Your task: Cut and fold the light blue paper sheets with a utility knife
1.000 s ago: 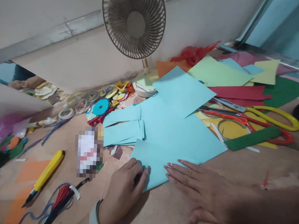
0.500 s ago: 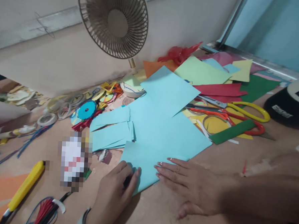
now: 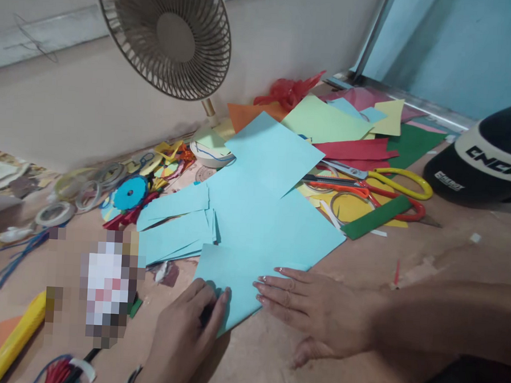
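Fold of light-blue paper sheet at near tabletop edge: keep right hand spread flat pinning it, run left hand, fingers curled on crease, firmly along fold.

A brown work surface holds light blue paper sheets. Scissors, tape rolls, a fan and a helmet also rest there.
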